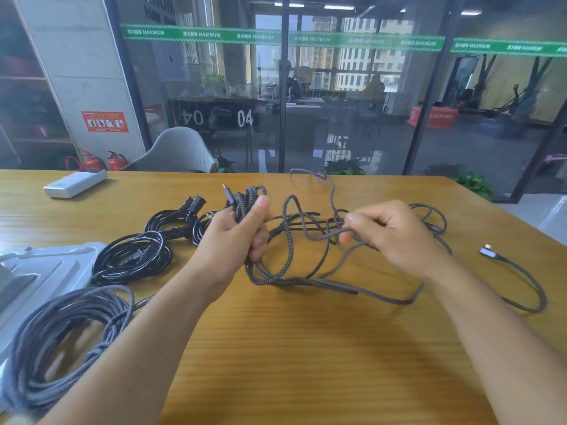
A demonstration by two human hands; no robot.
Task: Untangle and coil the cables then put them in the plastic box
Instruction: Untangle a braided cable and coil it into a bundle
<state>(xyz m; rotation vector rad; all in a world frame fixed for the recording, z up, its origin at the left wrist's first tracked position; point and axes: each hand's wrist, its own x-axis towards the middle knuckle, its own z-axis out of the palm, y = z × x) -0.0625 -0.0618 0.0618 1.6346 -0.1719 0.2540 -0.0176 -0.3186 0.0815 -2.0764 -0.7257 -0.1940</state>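
Left hand (242, 231) grips a bunched braided cable (306, 280), right hand (389, 231) pinches one strand; bare table (306, 363) lies nearer, coiled cables (132, 259) and plastic box (40, 271) crowd the left edge.

Your left hand (242, 231) gripping a bundle of grey braided cable (287, 279), your right hand (389, 231) pinching a strand just beside it, black coiled cables (132, 257) left of your left hand, plastic box (40, 271) further left
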